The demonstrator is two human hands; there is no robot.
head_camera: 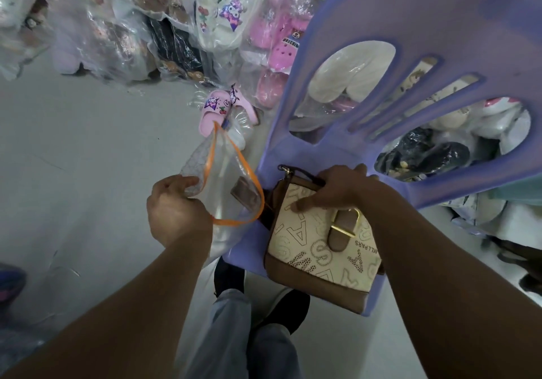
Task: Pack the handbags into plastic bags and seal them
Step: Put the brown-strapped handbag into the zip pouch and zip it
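Note:
A cream and brown handbag (316,249) with stitched letters and a gold buckle lies on the seat of a purple plastic chair (410,41). My right hand (337,191) grips its top edge, thumb on the cream front. My left hand (176,205) pinches the rim of a clear plastic bag (225,179) with an orange zip strip. The bag's mouth gapes wide toward the handbag, just left of it. The bag hangs down past the chair's edge.
Piles of slippers and shoes in clear wrapping (181,20) fill the floor at the back. A pink slipper (223,108) lies loose near the chair. More wrapped goods show behind the chair back. Pale bare floor (73,144) spreads to the left. My legs are below.

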